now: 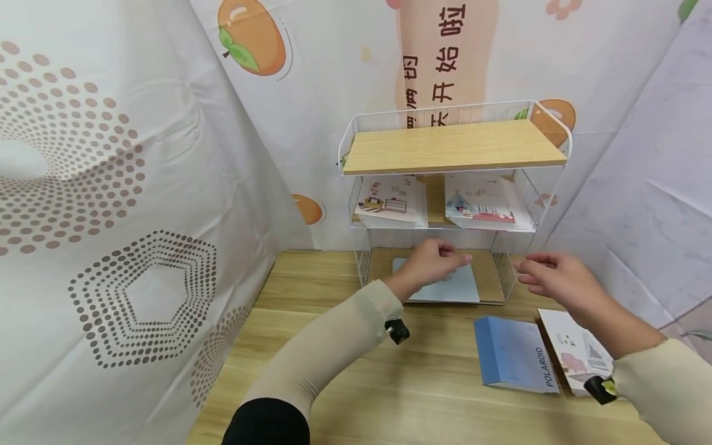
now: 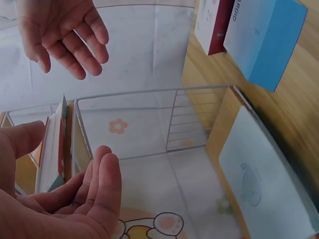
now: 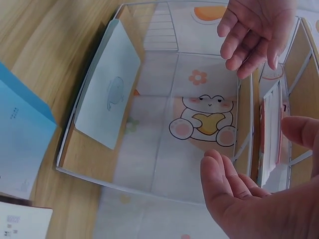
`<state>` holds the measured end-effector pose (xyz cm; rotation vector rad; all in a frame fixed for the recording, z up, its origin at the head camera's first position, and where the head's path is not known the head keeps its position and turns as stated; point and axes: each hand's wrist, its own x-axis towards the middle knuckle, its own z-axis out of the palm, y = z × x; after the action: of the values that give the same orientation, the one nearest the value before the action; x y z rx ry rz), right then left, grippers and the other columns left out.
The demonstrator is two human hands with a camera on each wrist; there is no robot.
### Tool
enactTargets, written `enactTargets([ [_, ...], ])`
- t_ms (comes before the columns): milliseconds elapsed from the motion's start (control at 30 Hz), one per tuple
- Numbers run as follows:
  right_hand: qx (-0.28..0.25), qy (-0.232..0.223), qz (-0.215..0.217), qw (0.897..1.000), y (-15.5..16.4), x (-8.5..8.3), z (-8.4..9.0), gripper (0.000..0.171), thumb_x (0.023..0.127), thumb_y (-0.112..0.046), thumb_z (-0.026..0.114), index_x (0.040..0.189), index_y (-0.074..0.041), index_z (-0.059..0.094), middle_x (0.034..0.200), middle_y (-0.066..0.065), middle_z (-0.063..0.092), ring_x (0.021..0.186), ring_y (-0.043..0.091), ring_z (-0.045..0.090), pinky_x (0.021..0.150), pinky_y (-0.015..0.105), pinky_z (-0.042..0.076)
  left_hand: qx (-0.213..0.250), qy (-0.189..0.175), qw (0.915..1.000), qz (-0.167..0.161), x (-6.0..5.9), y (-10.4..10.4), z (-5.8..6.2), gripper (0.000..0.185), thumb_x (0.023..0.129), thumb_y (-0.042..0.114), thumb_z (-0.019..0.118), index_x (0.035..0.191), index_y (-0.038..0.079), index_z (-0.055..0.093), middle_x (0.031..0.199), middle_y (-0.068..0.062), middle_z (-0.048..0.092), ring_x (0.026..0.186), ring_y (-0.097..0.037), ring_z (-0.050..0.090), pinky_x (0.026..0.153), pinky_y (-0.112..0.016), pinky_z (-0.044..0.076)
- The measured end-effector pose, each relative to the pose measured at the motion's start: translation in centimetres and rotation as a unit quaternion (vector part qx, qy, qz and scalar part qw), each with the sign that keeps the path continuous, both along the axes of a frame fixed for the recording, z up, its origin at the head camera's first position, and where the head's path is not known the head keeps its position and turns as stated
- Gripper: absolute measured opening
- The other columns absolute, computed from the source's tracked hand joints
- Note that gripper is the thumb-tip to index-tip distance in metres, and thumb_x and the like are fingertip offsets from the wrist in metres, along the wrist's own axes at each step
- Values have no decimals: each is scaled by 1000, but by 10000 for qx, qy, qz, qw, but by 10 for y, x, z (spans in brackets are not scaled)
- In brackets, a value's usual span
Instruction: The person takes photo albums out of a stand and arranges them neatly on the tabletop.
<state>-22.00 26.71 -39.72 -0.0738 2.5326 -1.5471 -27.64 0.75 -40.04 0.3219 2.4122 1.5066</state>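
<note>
My left hand hovers in front of the lower part of a white wire shelf rack, above a light blue notebook lying on the bottom board. Its fingers are loosely bent and hold nothing. Just outside the rack's right side is my right hand, also holding nothing, with relaxed fingers. In the right wrist view the notebook lies flat, a small whale-like drawing on its cover. Both palms face each other across a gap, as the left wrist view shows with the right hand opposite.
Two stacks of printed booklets lie on the middle shelf. The wooden top board bears nothing. On the table, right of centre, are a blue box marked POLAROID and a white box with pink pictures. Printed cloths hang behind and beside.
</note>
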Motion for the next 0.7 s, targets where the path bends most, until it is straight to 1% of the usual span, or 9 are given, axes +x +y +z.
enactTargets([
  [100,37,-87,-8,10000,0,-2,5,77,107,-43,52,147,20,33,147,39,45,91,-10,65,81,20,61,-25,46,10000,33,-3,1,4,61,93,44,76,138,4,62,108,2,69,93,-15,71,78,-30,60],
  [267,60,-140,6,9999,1,-8,11,78,108,-45,49,148,20,31,149,39,44,92,-9,65,82,20,61,15,-15,10000,57,-8,3,11,59,95,41,75,139,3,60,99,2,72,90,-13,72,74,-27,59],
  [400,76,-128,35,9999,3,-13,17,75,108,-43,48,148,19,33,149,37,46,91,-10,64,83,20,61,132,-64,9999,64,-13,3,17,61,96,40,74,141,2,58,102,-1,73,92,-16,74,75,-28,61],
  [467,40,-153,39,9999,5,-17,20,76,108,-43,49,148,19,32,147,35,50,90,-10,64,83,21,61,212,-149,9996,94,-15,4,21,61,97,40,73,141,2,57,106,-4,74,96,-20,75,80,-33,63],
  [533,-62,-201,49,9998,8,-19,23,77,108,-43,50,148,20,31,137,27,60,90,-10,65,84,22,61,264,-208,9993,167,-17,4,24,60,97,41,72,140,2,58,106,-6,76,97,-22,76,80,-35,64],
  [600,-213,-317,39,9993,11,-22,25,79,108,-43,50,150,21,28,122,13,69,90,-9,67,84,22,61,317,-279,9988,229,-18,4,27,57,98,42,70,138,2,59,104,-8,77,95,-22,77,81,-37,64],
  [667,-354,-446,65,9984,13,-24,28,82,108,-43,51,151,21,24,110,-3,69,90,-8,67,84,22,61,382,-308,9983,301,-19,5,30,54,99,42,69,133,2,60,98,-7,76,90,-20,77,80,-37,64],
  [700,-424,-507,79,9978,14,-25,29,83,108,-43,51,151,21,23,106,-9,68,90,-7,68,85,23,61,407,-305,9982,323,-20,5,31,52,99,43,69,130,1,61,97,-7,75,89,-19,77,80,-37,64],
])
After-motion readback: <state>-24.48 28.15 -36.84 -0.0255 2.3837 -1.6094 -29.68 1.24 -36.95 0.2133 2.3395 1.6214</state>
